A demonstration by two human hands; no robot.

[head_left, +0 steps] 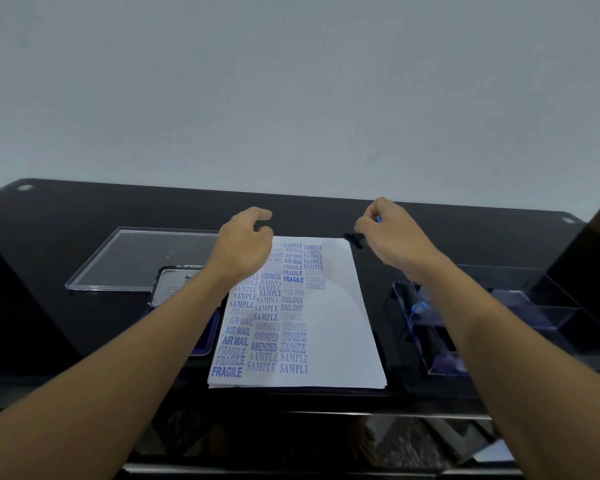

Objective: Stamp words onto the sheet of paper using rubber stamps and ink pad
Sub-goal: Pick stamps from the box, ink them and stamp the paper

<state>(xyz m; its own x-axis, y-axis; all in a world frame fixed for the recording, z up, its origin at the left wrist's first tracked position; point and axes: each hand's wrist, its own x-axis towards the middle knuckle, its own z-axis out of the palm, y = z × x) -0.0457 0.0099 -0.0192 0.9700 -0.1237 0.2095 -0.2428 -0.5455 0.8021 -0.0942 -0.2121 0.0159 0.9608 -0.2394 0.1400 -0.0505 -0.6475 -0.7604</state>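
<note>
My right hand (392, 233) pinches a stamp (355, 239) at the sheet's (336, 323) far right corner; my left hand (245, 244) hovers relaxed, empty.

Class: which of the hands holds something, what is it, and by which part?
The right hand pinches a rubber stamp by its handle end, black base free. The left hand holds nothing.

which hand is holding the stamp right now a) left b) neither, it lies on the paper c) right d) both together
c: the right hand pinches the black stamp just off the top right corner of the sheet, while the left hand, over the sheet's top left, holds nothing.
</note>
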